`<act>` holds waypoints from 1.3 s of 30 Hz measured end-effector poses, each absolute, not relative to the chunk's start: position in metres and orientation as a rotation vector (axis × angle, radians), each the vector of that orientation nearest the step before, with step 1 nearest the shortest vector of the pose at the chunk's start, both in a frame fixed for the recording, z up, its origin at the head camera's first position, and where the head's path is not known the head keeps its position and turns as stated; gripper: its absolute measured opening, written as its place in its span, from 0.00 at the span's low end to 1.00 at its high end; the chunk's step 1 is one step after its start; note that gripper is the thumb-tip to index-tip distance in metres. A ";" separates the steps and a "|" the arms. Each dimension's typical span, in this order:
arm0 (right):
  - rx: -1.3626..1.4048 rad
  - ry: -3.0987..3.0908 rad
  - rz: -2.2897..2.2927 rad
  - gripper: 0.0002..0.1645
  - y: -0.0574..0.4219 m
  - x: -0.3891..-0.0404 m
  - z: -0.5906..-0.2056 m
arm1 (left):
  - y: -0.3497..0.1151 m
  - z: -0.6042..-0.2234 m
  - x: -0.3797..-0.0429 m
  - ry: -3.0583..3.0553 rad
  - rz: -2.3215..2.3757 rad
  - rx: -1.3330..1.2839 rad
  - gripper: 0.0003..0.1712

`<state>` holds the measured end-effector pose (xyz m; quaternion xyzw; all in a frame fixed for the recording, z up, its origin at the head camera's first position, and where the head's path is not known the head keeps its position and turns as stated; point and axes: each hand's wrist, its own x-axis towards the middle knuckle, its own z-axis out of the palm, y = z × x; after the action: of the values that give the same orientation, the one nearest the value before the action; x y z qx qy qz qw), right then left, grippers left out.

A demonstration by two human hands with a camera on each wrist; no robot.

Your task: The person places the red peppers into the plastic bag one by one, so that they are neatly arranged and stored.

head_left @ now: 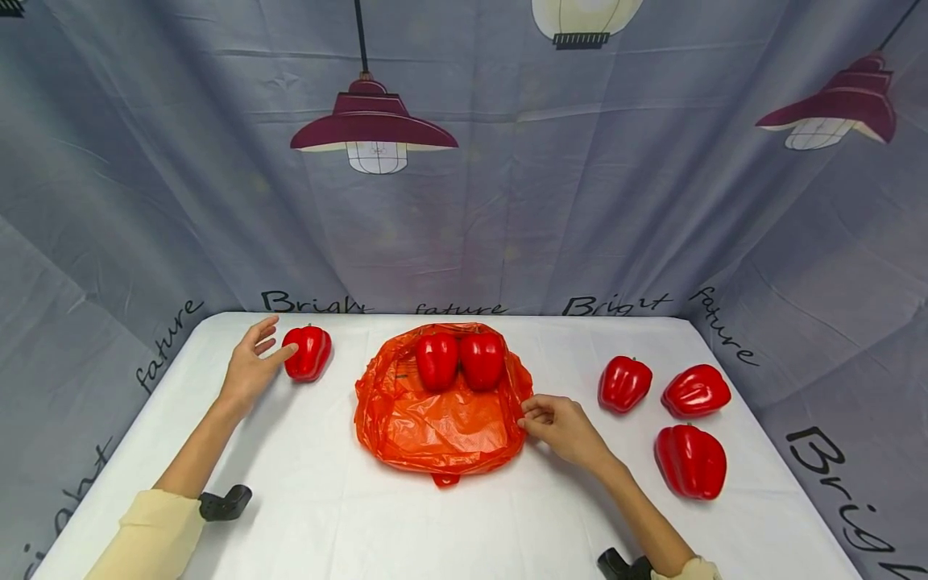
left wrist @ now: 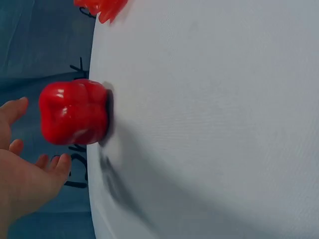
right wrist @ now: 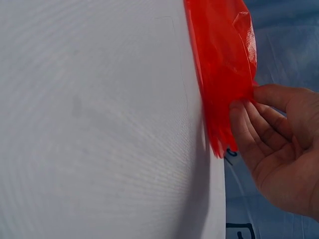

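An orange-red plastic bag [head_left: 445,431] lies spread wide at the table's middle, its mouth facing up. Inside it, near the back, two red bell peppers [head_left: 437,362] sit side by side. My right hand [head_left: 561,427] pinches the bag's right rim between thumb and fingers; the right wrist view shows the thin plastic [right wrist: 219,74] at the fingertips. At the back left my left hand [head_left: 250,362] is held beside a single red bell pepper [head_left: 310,354], fingers spread and not wrapped round it. In the left wrist view a gap shows between that hand [left wrist: 35,174] and the pepper [left wrist: 75,112].
Three more red bell peppers stand on the right of the white table [head_left: 304,524]: one nearer the bag [head_left: 624,384], one farther right [head_left: 696,391], one in front [head_left: 691,461]. A grey printed curtain [head_left: 493,225] hangs behind the table and along its sides.
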<state>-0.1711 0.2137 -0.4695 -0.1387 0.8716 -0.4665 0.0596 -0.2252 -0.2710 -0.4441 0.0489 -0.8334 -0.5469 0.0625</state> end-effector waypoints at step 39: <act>-0.436 2.640 -1.431 0.07 0.214 -0.171 -0.469 | -0.288 -0.468 -0.249 -2.677 -2.040 0.118 0.46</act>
<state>-0.1710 0.2137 -0.4692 -0.1434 0.8688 -0.4708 0.0536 -0.2491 -0.2881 -0.4676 0.0349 -0.7898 -0.6018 -0.1129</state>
